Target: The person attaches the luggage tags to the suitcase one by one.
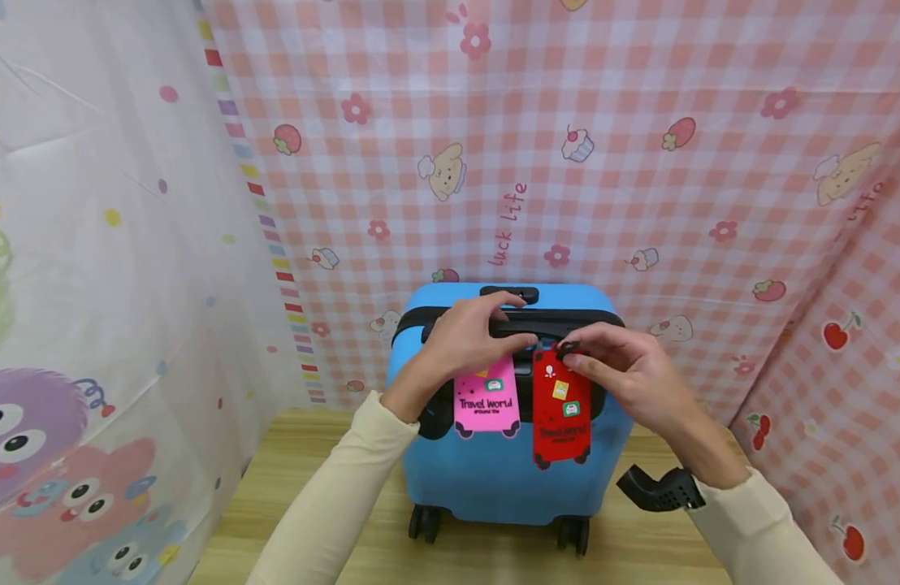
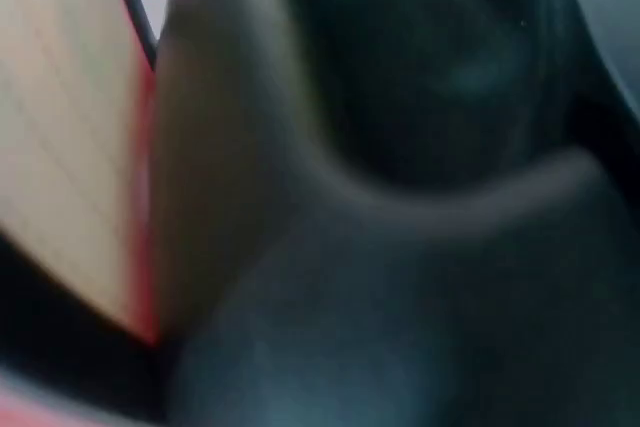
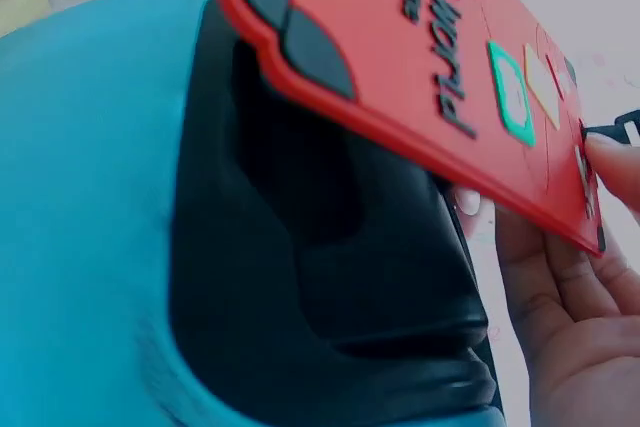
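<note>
- Against the checked curtain: blue suitcase, standing upright on black wheels, wood-grain floor beneath.
- Left hand: arched at the black handle, thumb and index finger apart; I cannot tell whether it grips.
- Right hand: thumb and fingertips pinch the black strap of the red tag.
- Red tag: below handle, strap end up, long axis near vertical, printed face outward.
- Pink tag: just beside, top behind left hand.
</note>
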`<state>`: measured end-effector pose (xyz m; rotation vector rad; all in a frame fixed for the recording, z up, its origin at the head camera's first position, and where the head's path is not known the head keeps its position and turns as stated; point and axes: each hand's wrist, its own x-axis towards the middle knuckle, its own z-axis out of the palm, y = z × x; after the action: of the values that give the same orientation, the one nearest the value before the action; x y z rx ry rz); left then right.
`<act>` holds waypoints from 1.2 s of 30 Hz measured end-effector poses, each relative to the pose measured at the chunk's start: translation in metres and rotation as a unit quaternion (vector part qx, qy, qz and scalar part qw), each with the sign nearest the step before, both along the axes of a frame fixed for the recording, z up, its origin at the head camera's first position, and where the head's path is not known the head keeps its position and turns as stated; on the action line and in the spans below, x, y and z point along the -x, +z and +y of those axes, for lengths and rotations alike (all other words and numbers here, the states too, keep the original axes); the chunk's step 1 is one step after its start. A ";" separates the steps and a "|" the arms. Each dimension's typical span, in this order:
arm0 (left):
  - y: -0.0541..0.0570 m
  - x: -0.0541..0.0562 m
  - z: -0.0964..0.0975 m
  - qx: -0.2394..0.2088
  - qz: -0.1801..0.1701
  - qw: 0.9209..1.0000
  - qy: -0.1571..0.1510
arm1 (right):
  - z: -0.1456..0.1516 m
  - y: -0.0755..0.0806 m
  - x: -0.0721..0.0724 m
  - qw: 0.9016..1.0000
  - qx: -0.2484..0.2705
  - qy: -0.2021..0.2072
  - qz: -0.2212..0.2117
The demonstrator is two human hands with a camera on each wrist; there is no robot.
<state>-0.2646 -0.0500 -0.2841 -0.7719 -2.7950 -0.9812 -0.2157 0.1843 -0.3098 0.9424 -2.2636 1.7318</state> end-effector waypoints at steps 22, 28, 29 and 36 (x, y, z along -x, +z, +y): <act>-0.004 0.007 0.015 -0.011 -0.013 0.999 0.046 | 0.002 -0.001 0.023 0.997 0.009 0.032 -0.063; -0.005 0.007 0.017 -0.020 -0.011 0.998 0.059 | 0.002 -0.003 0.021 0.997 0.012 0.032 -0.062; -0.005 0.007 0.017 -0.021 -0.012 0.998 0.061 | 0.002 -0.002 0.021 0.998 0.011 0.030 -0.061; -0.003 0.007 0.018 -0.041 -0.032 0.996 0.069 | 0.001 -0.001 0.020 0.998 0.016 0.037 -0.054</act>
<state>-0.2716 -0.0321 -0.2870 -0.5390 -2.7959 -1.1049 -0.2354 0.1855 -0.3107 0.9592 -2.2854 1.8880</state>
